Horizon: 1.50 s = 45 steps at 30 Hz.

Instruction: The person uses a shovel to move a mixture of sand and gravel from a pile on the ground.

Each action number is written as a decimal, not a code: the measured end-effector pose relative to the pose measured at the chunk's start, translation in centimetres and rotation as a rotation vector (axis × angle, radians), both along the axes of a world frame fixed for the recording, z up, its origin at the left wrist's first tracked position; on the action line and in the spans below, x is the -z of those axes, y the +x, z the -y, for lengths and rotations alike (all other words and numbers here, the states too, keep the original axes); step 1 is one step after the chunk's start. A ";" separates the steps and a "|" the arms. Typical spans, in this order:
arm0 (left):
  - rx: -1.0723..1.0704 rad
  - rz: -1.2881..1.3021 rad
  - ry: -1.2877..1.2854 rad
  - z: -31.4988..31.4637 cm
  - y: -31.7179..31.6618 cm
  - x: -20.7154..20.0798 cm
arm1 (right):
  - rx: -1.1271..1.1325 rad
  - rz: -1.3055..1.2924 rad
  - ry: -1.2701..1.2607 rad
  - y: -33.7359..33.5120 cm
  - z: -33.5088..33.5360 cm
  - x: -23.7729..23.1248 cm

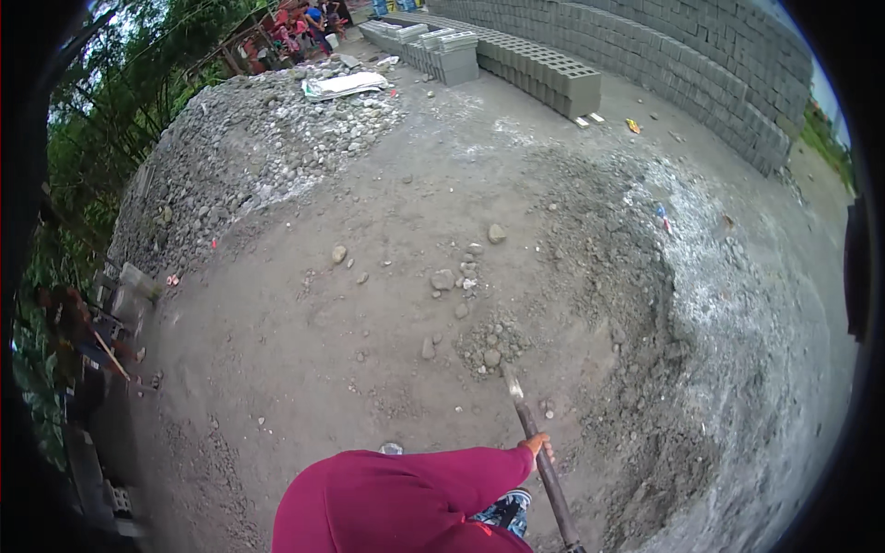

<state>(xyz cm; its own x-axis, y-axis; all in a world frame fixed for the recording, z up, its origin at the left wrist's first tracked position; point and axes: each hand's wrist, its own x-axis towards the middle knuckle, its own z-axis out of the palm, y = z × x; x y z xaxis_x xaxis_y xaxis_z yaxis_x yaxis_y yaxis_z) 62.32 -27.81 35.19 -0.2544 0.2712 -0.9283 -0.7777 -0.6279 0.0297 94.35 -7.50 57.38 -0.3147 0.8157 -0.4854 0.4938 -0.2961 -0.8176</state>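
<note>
My left arm, in a maroon sleeve, reaches across to the right. My left hand is closed around the dark handle of a shovel-like tool. The handle slants from the lower edge up toward a small heap of gravel. A pale, worn section shows at its far end, touching the heap. The blade cannot be made out; gravel seems to cover it. My right hand is out of view. Patterned trousers and part of a shoe show beneath my arm.
Loose stones dot the ground ahead. A ridge of dark gravel runs along the right, beside whitish ground. A big gravel pile rises far left. Concrete blocks stand stacked behind. Another person holds a long-handled tool at left.
</note>
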 end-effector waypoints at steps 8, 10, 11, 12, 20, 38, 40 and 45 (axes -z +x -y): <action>-0.846 -0.021 -0.191 45.9 14.9 2.5 | -1.381 0.264 0.539 -16.9 27.4 -1.8; -1.021 -0.157 -0.361 58.6 19.9 0.3 | -1.212 -0.248 -0.054 -19.7 39.3 1.6; -1.167 -0.115 -0.546 65.8 23.1 -1.4 | -1.366 -0.137 -0.179 -20.6 46.3 0.8; -1.248 -0.155 -0.686 72.7 26.9 -3.4 | -1.481 -0.284 -0.299 -20.5 54.2 -0.1; -1.453 -0.022 -0.863 86.1 43.4 -7.7 | -2.219 -0.563 -0.332 -16.9 75.9 -14.1; 0.037 -0.208 -0.150 31.5 8.8 -2.0 | -0.052 -0.235 -0.447 -1.7 37.1 -5.7; 0.164 -0.179 -0.061 25.1 8.5 -2.7 | 0.186 -0.274 -0.519 0.2 35.4 -2.2; 0.663 -0.193 -0.161 7.8 8.5 -0.5 | 0.762 -0.375 -0.590 -1.5 28.4 3.3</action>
<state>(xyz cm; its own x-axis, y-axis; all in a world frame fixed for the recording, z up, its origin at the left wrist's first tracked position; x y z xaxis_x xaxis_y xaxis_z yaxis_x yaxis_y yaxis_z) 70.78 -35.56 35.68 -0.2472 0.2889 -0.9249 -0.9661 0.0003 0.2583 92.85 -35.92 54.08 -0.0279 0.5263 -0.8498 -0.2496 -0.8269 -0.5039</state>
